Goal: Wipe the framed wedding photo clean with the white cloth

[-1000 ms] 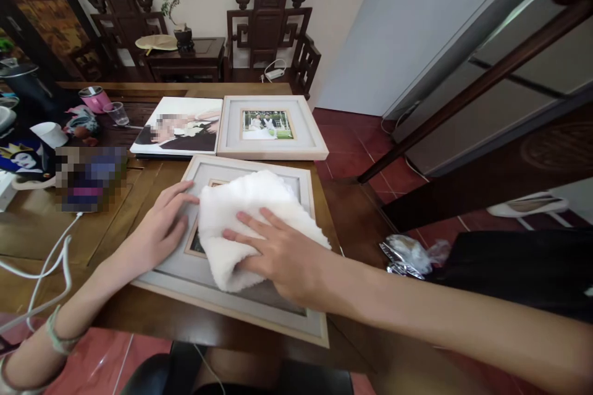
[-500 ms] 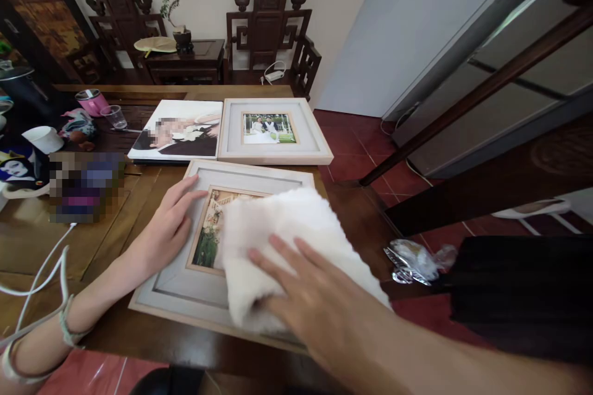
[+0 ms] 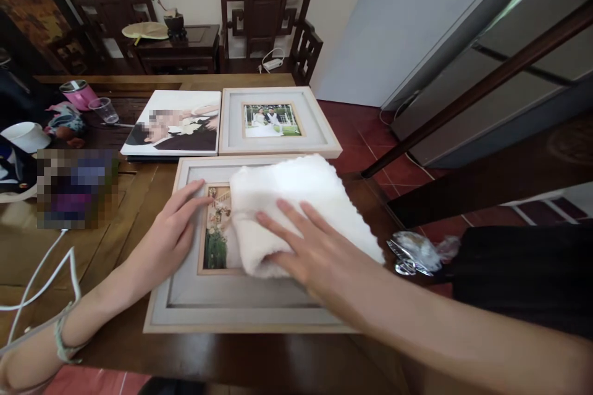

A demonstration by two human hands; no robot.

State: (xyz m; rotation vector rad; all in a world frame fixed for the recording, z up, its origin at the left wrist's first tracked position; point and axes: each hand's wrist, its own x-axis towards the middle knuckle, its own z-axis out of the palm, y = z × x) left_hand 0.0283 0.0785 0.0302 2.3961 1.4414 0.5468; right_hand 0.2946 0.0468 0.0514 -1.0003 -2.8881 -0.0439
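Note:
A grey-matted picture frame (image 3: 217, 302) with a pale wood rim lies flat near the table's front edge. A folded white towel (image 3: 291, 197) covers most of its photo. My right hand (image 3: 315, 250) lies flat on the towel, fingers spread, pressing it onto the glass. My left hand (image 3: 173, 228) rests open on the frame's left side, fingertips at the photo's edge, holding the frame still.
A second framed photo (image 3: 273, 120) and an unframed print (image 3: 173, 123) lie behind the frame. A pink cup (image 3: 76, 94), a clear cup (image 3: 104, 110), a white cup (image 3: 25, 134) and white cables (image 3: 44, 271) sit on the left. Crumpled plastic (image 3: 417, 253) lies off the table's right edge.
My right hand slid the towel to the right across the frame, then up and back toward its middle. The left hand has stayed on the frame's left side.

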